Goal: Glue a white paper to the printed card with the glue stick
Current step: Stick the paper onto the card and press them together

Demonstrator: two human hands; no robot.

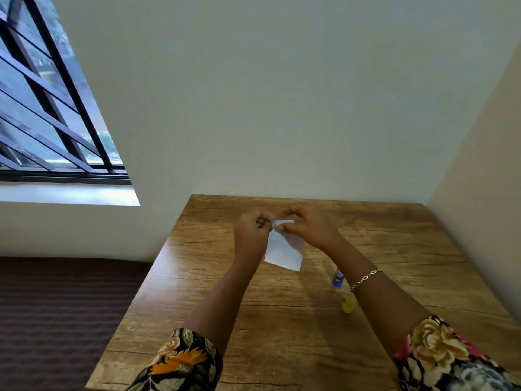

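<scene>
- From the head camera, a small rectangular sheet of white paper [284, 251] hangs in the air above the middle of the brown wood-grain bench [197, 277], held by its top edge and touching nothing below.
- The left hand [250, 231] has its fingers [260, 222] curled tight, pinching the sheet's upper left corner. A thin dark line shows there and may be the printed card's edge, but I cannot tell.
- The right hand [308, 225] pinches the top edge just beside it, thumb in front and fingers bent over the back, so the edge curls slightly.
- The blue-bodied glue stick [337, 277] lies on the bench to the right, half hidden behind the right forearm. Its round yellow cap [348, 305] sits apart, nearer to me.
- The step looks like lining up or pressing two edges together at the top.
- To do it well, I would match the top corners first and keep the pinch light so the paper does not crease.
- Then lay it flat on the bench and smooth from the held edge downward to push out air.
- With the cap off, the glue could dry, so there is no time to linger.
</scene>
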